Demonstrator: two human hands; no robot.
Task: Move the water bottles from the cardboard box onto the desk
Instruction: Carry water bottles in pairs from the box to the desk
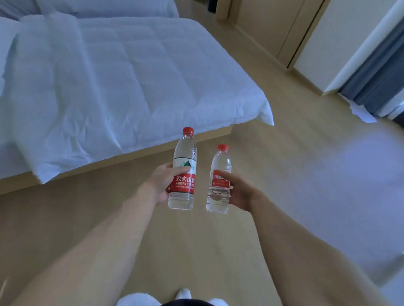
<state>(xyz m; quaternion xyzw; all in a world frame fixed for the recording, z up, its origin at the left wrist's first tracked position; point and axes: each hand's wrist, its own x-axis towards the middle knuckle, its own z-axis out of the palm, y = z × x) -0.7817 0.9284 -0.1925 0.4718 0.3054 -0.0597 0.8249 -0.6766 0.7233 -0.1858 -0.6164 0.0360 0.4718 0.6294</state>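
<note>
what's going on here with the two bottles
A person stands on a wooden floor beside a white bed, holding a water bottle upright in each hand. The left hand grips the taller bottle; the right hand grips the shorter bottle. Both have red caps. No box or desk is in view.

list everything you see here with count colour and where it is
larger water bottle: 1, clear, red cap and label, upright in left hand
smaller water bottle: 1, clear, red cap and label, upright in right hand
beds: 2, white bedding, left and upper left
floor: 1, light wood
curtain: 1, grey, upper right
paper: 1, white, on floor by curtain
left hand: 1, grips larger bottle
right hand: 1, grips smaller bottle
</note>
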